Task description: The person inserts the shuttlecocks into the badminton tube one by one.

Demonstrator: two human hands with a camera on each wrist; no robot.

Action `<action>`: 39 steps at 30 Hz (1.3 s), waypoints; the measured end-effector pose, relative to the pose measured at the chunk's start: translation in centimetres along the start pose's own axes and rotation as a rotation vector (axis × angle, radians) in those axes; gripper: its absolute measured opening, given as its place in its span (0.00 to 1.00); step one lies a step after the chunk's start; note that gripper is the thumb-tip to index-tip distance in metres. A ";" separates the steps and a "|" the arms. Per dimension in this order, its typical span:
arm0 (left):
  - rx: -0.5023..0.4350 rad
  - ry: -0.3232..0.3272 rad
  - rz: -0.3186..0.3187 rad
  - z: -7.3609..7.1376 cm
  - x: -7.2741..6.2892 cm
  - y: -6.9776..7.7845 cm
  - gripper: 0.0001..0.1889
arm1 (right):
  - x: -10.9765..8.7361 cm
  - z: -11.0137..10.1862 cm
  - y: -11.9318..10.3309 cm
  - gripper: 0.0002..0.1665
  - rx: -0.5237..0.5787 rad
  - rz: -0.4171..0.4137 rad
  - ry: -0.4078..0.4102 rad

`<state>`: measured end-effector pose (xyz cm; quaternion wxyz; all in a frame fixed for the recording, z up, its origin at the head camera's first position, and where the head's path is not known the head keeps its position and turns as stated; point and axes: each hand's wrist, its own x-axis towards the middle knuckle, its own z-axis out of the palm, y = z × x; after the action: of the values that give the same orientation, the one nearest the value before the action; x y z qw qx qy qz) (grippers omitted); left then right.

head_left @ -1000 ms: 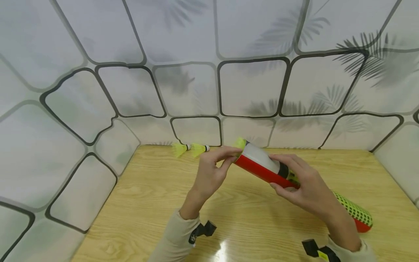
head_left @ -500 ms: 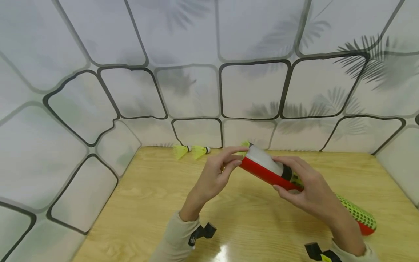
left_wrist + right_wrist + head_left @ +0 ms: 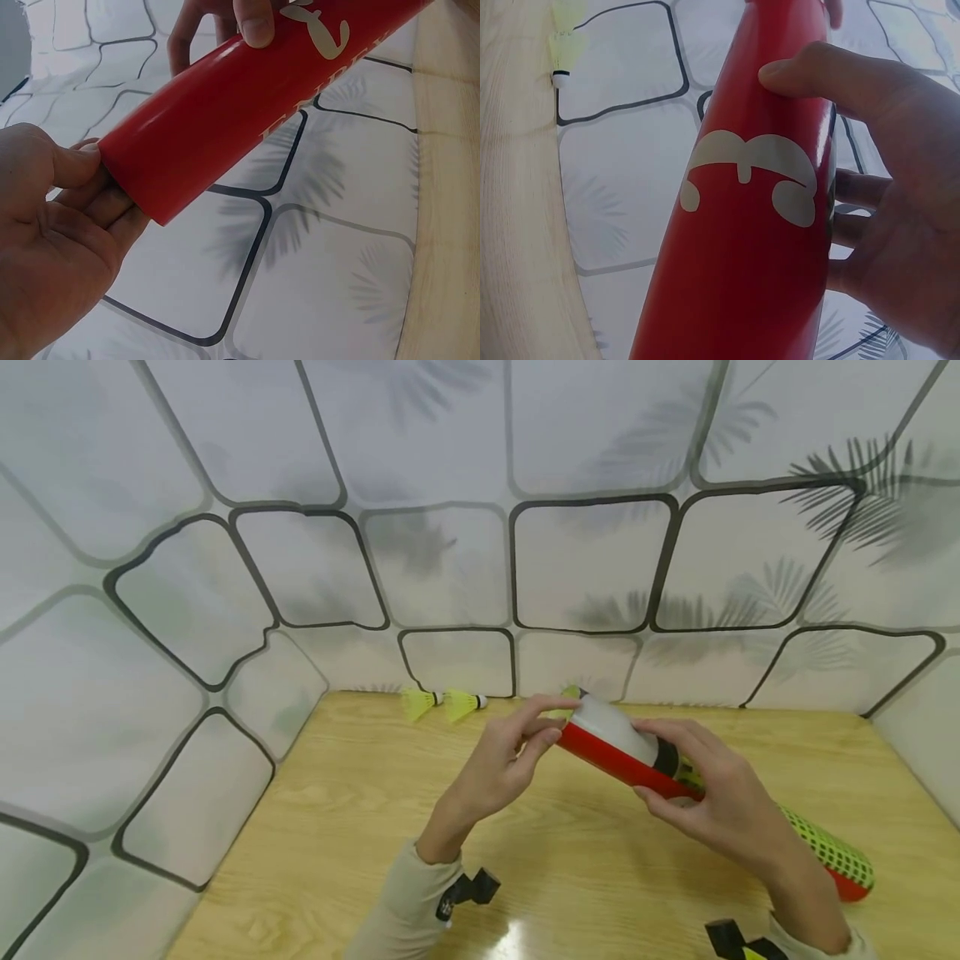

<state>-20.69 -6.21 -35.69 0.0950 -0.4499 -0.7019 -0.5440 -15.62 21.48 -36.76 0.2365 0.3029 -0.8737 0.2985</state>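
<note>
A long shuttlecock tube (image 3: 611,731), red along one side with white, black and dotted green on the other, is held tilted above the table. My right hand (image 3: 723,793) grips it around the middle, thumb on the red side. At its upper left end, my left hand (image 3: 506,756) pinches a yellow shuttlecock (image 3: 572,692) at the mouth. In the left wrist view the left fingers reach into the open end of the tube (image 3: 180,142), and the shuttlecock is hidden there. Pale lettering and a logo mark the red side, seen in the right wrist view.
Two yellow shuttlecocks, a left one (image 3: 420,702) and a right one (image 3: 462,703), lie side by side at the back edge of the wooden table (image 3: 337,810). A patterned cloth wall (image 3: 442,568) rises behind and at both sides.
The yellow shuttlecock shows less beyond the tube's mouth than a second ago. Both hands and the tube appear slightly further right in the view. The two shuttlecocks on the table stay put.
</note>
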 end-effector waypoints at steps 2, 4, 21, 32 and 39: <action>-0.004 -0.007 -0.013 0.0 -0.1 0.0 0.17 | -0.1 0.0 0.0 0.52 0.004 -0.002 -0.006; -0.010 -0.012 -0.030 0.0 -0.2 0.0 0.18 | -0.1 0.1 0.0 0.53 0.006 0.000 -0.012; 0.046 0.287 -0.052 -3.7 -0.7 -3.0 0.15 | -0.2 -0.7 0.6 0.53 -0.014 -0.001 0.036; 0.273 0.472 -0.293 -6.0 -2.5 -7.9 0.14 | -0.4 -0.8 0.5 0.52 -0.028 0.008 0.052; 0.347 0.488 -0.464 -6.5 -3.8 -10.3 0.15 | -0.3 -0.7 0.5 0.50 -0.032 0.012 0.051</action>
<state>-28.37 -13.75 -42.56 0.2084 -0.1132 -0.8234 -0.5155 -15.56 22.38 -36.63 0.2618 0.2862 -0.8738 0.2933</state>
